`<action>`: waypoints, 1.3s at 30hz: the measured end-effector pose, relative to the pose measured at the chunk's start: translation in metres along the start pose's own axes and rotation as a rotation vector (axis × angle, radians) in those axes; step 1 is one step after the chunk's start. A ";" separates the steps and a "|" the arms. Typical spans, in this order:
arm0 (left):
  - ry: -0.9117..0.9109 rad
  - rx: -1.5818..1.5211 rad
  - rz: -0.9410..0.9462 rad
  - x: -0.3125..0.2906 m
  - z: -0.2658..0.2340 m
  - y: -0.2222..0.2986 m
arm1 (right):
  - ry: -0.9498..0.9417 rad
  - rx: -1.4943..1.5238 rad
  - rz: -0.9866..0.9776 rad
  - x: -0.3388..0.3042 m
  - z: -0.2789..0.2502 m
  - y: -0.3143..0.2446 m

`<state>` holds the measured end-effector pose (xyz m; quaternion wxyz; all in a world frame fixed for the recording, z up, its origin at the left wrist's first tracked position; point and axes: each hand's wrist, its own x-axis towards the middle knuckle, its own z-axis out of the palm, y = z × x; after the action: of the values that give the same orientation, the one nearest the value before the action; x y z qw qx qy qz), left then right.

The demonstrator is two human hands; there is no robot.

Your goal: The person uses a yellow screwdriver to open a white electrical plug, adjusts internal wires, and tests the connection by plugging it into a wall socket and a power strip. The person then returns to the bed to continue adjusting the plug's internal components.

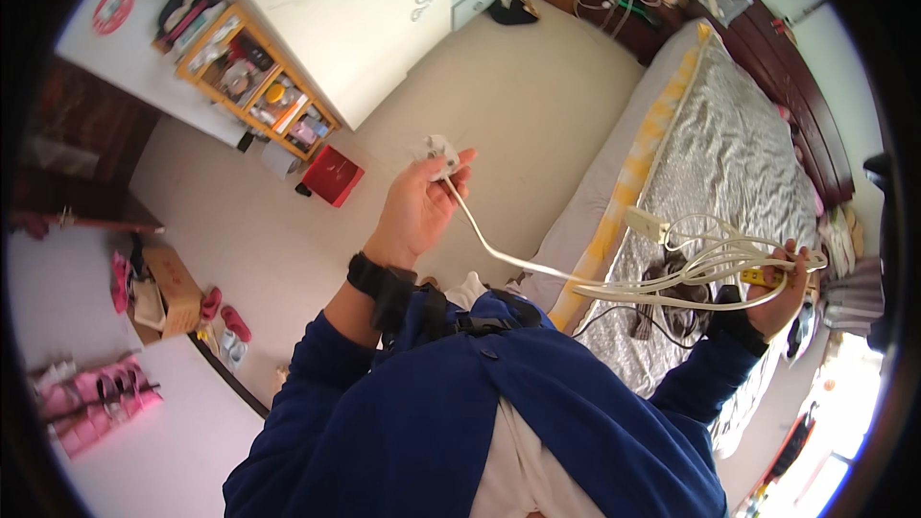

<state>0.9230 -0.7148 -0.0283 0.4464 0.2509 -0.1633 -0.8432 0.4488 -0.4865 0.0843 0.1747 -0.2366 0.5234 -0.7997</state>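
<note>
I have my left hand [417, 206] raised in the middle of the view, its fingers closed on the white plug [439, 155] at one end of a white cord [499, 251]. From there the cord runs right to my right hand [782, 293], which is clamped on a bundle of coils [710, 269] held over the near side of the bed [729, 153]. A power strip [646, 223] hangs at the top of the coils. I'd judge the winding mostly done: several loops are gathered, and only the stretch between my two hands is left to take in. A red box [332, 175] sits on the floor [518, 96] to the far left.
</note>
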 end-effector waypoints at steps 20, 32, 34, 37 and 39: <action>-0.489 0.669 0.216 0.383 0.159 -0.023 | 0.038 0.131 -0.043 0.220 0.038 0.021; -0.577 1.282 0.885 0.633 0.298 -0.058 | -0.015 0.177 -0.125 0.400 0.129 0.110; -0.610 1.289 0.812 0.677 0.314 -0.053 | 0.287 0.157 -0.163 0.434 0.146 0.120; -0.663 1.187 0.629 0.750 0.342 -0.050 | 0.423 0.068 -0.200 0.479 0.171 0.129; -0.677 1.079 0.457 0.791 0.356 -0.057 | 0.442 0.053 -0.198 0.503 0.181 0.135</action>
<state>0.3059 -1.3253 0.0163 0.3499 0.1198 -0.7412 -0.5602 0.1385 -0.9408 0.1198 -0.0172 -0.1014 0.5021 -0.8587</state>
